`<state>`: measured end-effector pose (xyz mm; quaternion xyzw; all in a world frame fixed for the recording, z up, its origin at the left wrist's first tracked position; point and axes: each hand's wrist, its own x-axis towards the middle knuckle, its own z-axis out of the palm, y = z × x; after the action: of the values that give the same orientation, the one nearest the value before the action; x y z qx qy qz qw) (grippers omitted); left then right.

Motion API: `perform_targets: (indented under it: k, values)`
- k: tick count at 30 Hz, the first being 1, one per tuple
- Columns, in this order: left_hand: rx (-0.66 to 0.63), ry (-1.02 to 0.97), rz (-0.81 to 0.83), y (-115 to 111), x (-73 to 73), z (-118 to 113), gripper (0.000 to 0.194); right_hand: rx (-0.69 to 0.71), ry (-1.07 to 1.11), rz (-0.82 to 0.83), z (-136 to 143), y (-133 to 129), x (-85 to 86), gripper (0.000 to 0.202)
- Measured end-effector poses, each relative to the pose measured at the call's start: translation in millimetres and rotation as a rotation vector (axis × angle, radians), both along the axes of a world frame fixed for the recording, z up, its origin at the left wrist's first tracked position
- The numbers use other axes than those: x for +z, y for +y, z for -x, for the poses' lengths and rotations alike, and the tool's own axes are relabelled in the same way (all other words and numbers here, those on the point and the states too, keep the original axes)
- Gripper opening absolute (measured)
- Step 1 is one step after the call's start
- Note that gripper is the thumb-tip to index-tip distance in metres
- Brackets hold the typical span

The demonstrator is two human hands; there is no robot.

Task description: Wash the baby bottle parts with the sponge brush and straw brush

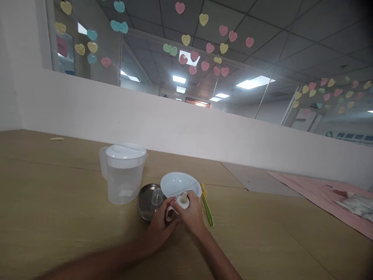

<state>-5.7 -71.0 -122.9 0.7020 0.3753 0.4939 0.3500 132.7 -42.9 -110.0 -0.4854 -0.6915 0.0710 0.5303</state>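
Note:
A baby bottle (183,200) with a pale teat and a white collar is between my two hands, just in front of the white bowl (177,179). My right hand (194,214) is closed around the collar end. With its fingers curled, my left hand (160,225) grips the bottle's white handle side; most of the body is hidden by the hands. Beside my left hand, a clear dome cap (157,196) lies in a round metal dish (145,206). A brush (208,210) with a green handle and yellow head rests right of the bowl.
A lidded clear plastic pitcher (124,182) stands at the left behind the dish. On the far right lies a pink cloth (303,190) with a whitish packet (358,204) on it. The table (72,217) meets a white wall below a window with heart-shaped notes.

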Motion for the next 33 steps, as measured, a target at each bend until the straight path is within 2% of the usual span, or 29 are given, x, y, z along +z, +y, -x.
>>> perform_targets:
  k: [3, 6, 9, 12, 15, 18, 20, 22, 24, 27, 30, 33]
  values:
    - [0.001, -0.041, 0.034, -1.0, 0.0, -0.4, 0.049, 0.225, -0.031, 0.012, -11.3, -4.7, 6.3, 0.026]
    - [0.01, -0.061, 0.058, -0.7, 0.7, -1.1, 0.047, 0.306, 0.016, 0.031, -15.7, -6.6, 9.3, 0.022]
    - [0.011, -0.067, 0.072, -1.4, 0.2, -2.3, 0.041, 0.24, 0.079, 0.028, -13.1, -3.5, 5.3, 0.021]
    - [0.021, -0.088, 0.101, -4.5, -3.7, -2.8, 0.035, 0.119, 0.136, 0.023, -11.4, 1.8, -2.0, 0.029]
    - [0.065, -0.103, 0.02, -5.4, -7.3, 1.5, 0.037, 0.08, 0.133, 0.02, -12.9, 5.6, -7.8, 0.031]
    - [0.245, -0.085, -0.097, 6.5, -5.3, 13.3, 0.04, 0.119, 0.122, -0.011, -14.6, 8.0, -11.7, 0.028]
    - [0.392, -0.038, -0.144, 23.5, -2.3, 23.5, 0.04, 0.124, 0.134, -0.044, -14.5, 9.2, -14.0, 0.028]
    - [0.466, 0.072, -0.16, 44.2, -1.4, 32.4, 0.047, 0.112, 0.144, -0.079, -13.7, 10.2, -15.9, 0.027]
    - [0.467, 0.164, -0.143, 62.8, -3.6, 37.9, 0.062, 0.092, 0.137, -0.103, -12.5, 10.3, -16.7, 0.026]
    - [0.409, 0.184, -0.098, 78.5, -8.3, 40.5, 0.075, 0.053, 0.121, -0.111, -10.7, 8.6, -15.6, 0.027]
    - [0.334, 0.101, 0.026, 79.6, -5.0, 41.8, 0.075, 0.043, 0.128, -0.086, -8.8, 6.0, -13.1, 0.031]
    - [0.336, -0.061, 0.262, 73.5, 8.9, 43.2, 0.074, 0.056, 0.147, -0.078, -6.9, 4.6, -10.8, 0.033]
